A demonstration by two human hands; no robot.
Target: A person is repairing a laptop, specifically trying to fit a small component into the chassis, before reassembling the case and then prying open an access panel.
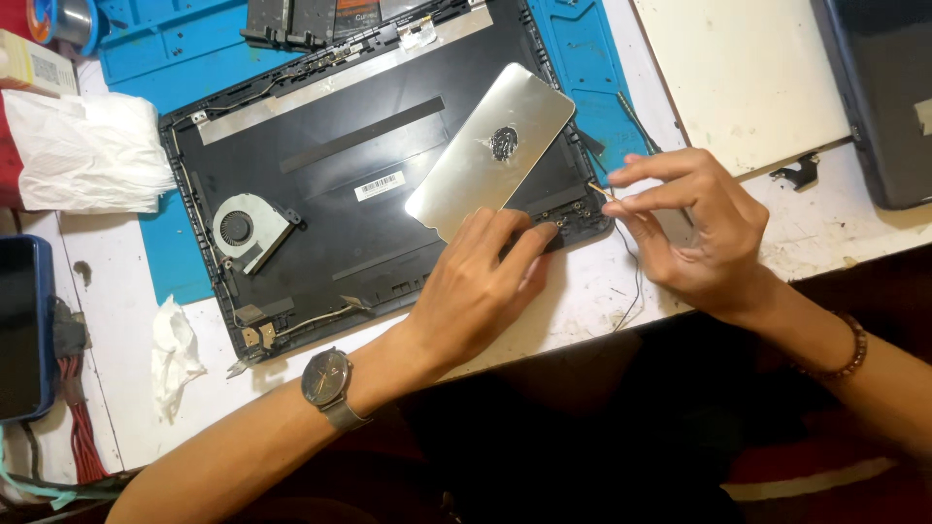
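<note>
Head view looks down on a white table (582, 291) with an open laptop shell (320, 184) lying on a blue mat (170, 243). At the far left, at about 9 o'clock, a dark phone (21, 325) lies flat, and above it sits a white plastic bag (87, 150). A crumpled tissue (175, 354) lies near the shell's lower left corner. Inside the shell, a small round fan (243, 230) sits at its 8 o'clock side. A shiny metal plate (490, 146) leans across the shell's right half, with a dark blob of paste in its middle. The left hand (476, 291), with a watch (327, 380) on its wrist, rests on the shell's lower right edge. Its fingers are curled and press down near the hinge corner, just under the plate; it grips nothing that I can see. At 3 o'clock from it, the right hand (694, 233) pinches the tip of a thin wire (631, 281) between thumb and finger, just beside the shell's corner. The wire hangs down over the table edge. I think the wire is very light, soft and bendy, and its tiny end could snap, so it is best held close to the tip with a gentle pinch. The plate looks stiff and thin, with sharp edges. A black bracket (798, 173) lies at 1 o'clock from the right hand.
</note>
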